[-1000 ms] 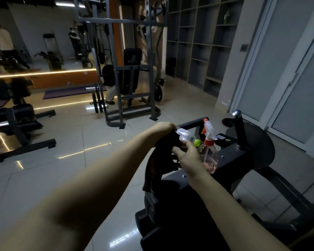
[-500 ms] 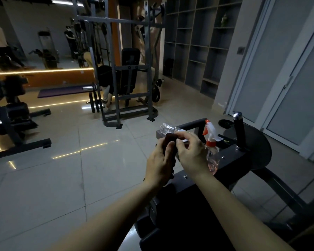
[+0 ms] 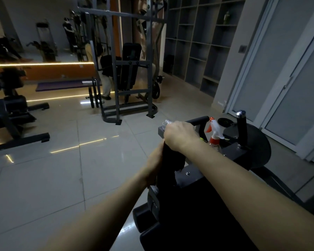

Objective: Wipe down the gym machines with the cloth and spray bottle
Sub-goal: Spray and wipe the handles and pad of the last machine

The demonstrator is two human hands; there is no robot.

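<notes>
A dark cloth (image 3: 168, 160) hangs stretched between both hands over the front of a dark grey gym machine (image 3: 230, 153). My right hand (image 3: 181, 134) grips the cloth's upper end with curled fingers. A clear plastic bottle (image 3: 165, 123) pokes out just beyond its knuckles. My left hand (image 3: 154, 164) holds the cloth lower down and is partly hidden behind it. The spray bottle (image 3: 214, 133), with a white and orange trigger head, stands on the machine just right of my right hand; neither hand touches it.
A black handle post (image 3: 242, 129) rises from the machine beside a round black disc (image 3: 259, 147). A grey rack with a seat (image 3: 129, 69) stands ahead, a person (image 3: 105, 73) behind it. A bench machine (image 3: 9, 115) is at left, shelves (image 3: 203, 42) and glass doors (image 3: 288, 78) at right.
The hands, which pinched the cloth close together, have moved apart. My right hand rose and went forward, my left hand dropped lower, and the cloth is drawn out between them.
</notes>
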